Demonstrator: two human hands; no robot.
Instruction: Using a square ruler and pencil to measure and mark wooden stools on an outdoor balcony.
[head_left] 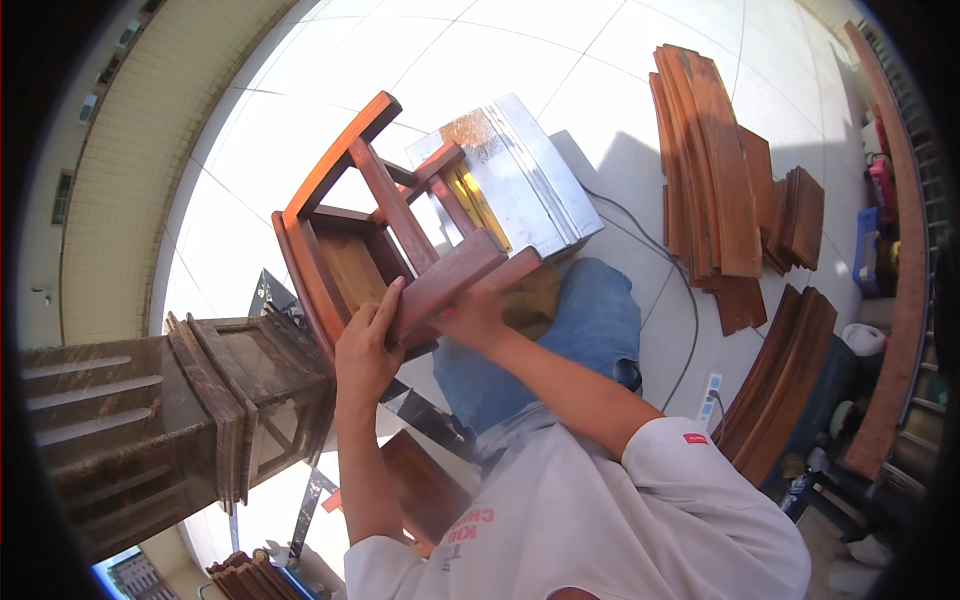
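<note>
A reddish-brown wooden furniture frame point(400, 222), with thick legs, crossbars and a lighter panel inside, lies tilted on its side in front of me. My left hand point(369, 345) grips its near leg, fingers along the outer face and thumb tucked against the edge. Around the same leg, farther right, is my right hand point(472, 318), its fingertips partly hidden by the wood. Just beyond, the far end of the frame overlaps a silver metal box point(535, 165) with a worn brown patch on top and a yellow part on its side.
Curved wooden boards point(710, 165) are stacked at the far right, with shorter pieces point(796, 220) beside them. More boards point(775, 375) lean nearer. A black cable point(690, 290) runs to a power strip point(709, 400). Dark wooden furniture point(130, 430) stands at left.
</note>
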